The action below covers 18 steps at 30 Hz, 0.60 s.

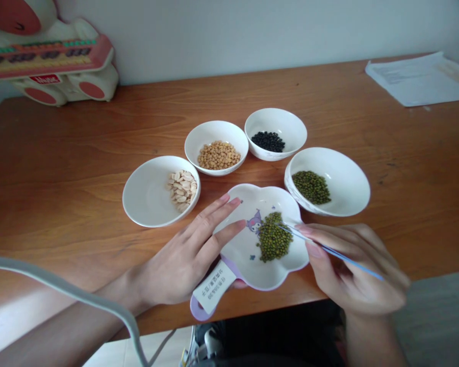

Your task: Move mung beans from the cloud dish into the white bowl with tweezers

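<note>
A flower-shaped white dish [235, 244] with a lilac handle and a printed cartoon figure is near the table's front edge. Green mung beans [274, 238] lie heaped on its right half. My left hand [193, 255] grips the dish at its left side, fingers stretched over the rim and a fingertip showing beneath it near the handle. In my right hand [357, 260] are slim blue tweezers [334, 253], pinched between thumb and fingers. Their silver tips point left and reach the upper edge of the beans. Whether a bean is between the tips is too small to tell.
Beyond the dish stand white bowls with pale flat seeds [182, 188], soybeans [219, 155], black beans [268, 141] and mung beans [311, 186]. A grey cable [80, 296] crosses the lower left. A toy keyboard [49, 56] and paper sheets [421, 79] are at the back.
</note>
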### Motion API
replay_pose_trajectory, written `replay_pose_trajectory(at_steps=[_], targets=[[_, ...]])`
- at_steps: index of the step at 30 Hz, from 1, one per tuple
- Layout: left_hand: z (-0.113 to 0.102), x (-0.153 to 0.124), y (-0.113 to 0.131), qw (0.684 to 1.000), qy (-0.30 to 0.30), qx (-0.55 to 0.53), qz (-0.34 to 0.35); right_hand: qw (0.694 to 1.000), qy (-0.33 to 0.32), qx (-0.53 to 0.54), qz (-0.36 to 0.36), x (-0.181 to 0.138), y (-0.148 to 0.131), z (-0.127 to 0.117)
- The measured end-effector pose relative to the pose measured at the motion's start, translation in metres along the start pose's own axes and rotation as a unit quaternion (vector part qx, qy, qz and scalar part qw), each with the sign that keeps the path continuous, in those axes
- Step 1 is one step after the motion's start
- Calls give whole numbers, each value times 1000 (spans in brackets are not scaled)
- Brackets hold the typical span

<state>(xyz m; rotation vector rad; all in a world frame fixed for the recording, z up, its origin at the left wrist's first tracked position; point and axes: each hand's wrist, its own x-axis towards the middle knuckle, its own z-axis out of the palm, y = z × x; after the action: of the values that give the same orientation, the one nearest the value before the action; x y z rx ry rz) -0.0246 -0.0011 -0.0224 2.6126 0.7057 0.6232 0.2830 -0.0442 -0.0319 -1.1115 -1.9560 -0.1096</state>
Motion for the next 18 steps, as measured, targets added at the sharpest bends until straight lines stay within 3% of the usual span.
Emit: replay_pose_trajectory(at_steps=[18], targets=[[2,-2,0,1000,2,7,-3,1000,-8,12,12,2,0,1]])
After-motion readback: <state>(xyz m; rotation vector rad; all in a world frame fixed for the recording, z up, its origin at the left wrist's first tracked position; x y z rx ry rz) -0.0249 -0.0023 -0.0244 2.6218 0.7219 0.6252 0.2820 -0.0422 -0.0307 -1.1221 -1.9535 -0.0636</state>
